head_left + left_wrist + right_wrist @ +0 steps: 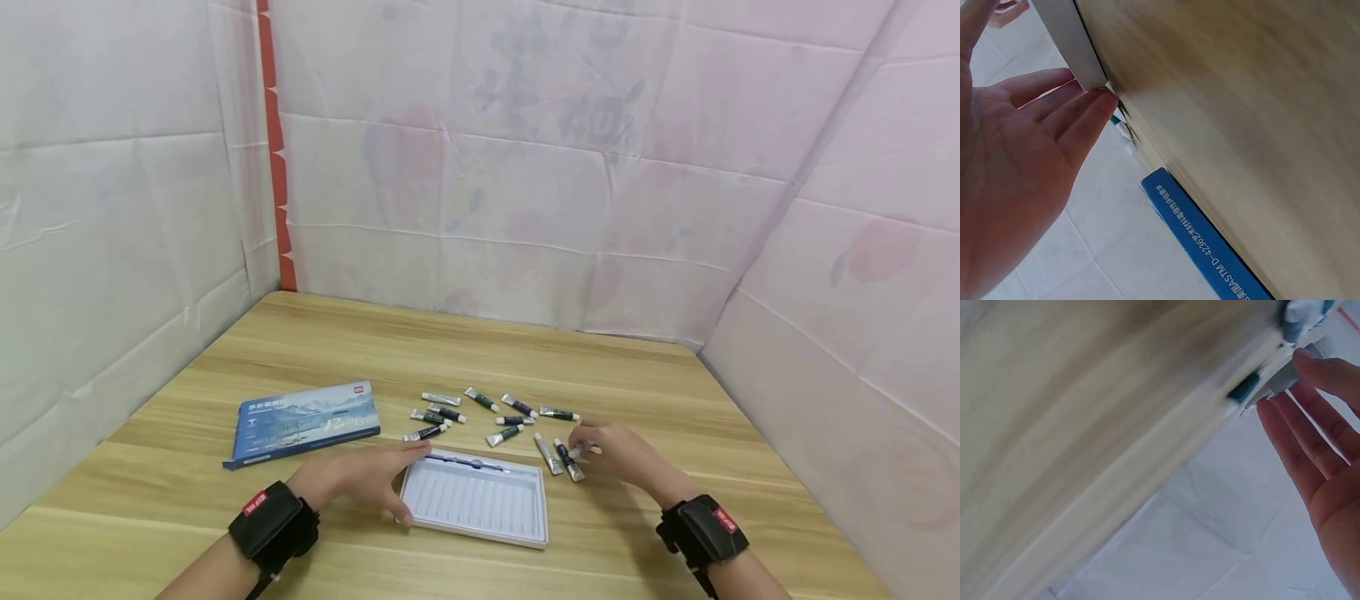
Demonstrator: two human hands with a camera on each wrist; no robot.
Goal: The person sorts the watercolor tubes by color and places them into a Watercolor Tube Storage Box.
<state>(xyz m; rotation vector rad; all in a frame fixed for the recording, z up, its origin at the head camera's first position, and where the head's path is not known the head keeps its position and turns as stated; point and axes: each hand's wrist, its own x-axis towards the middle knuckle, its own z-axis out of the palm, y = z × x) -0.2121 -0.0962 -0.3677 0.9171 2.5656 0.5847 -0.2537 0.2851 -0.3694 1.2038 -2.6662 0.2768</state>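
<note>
The left hand [362, 475] touches the white tray [480, 502] at nine o'clock, fingers apart. At two, the right hand [621, 454] pinches a tube [1282, 379] — likely picking up; next calls for gentle lifting.

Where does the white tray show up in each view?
Head: the white tray lies below centre, the left hand at its left end.
Left wrist: the white tray shows only partly, at the top, left of centre.
Right wrist: not in it.
Shared landmark: the wooden tabletop, in all three.
</note>
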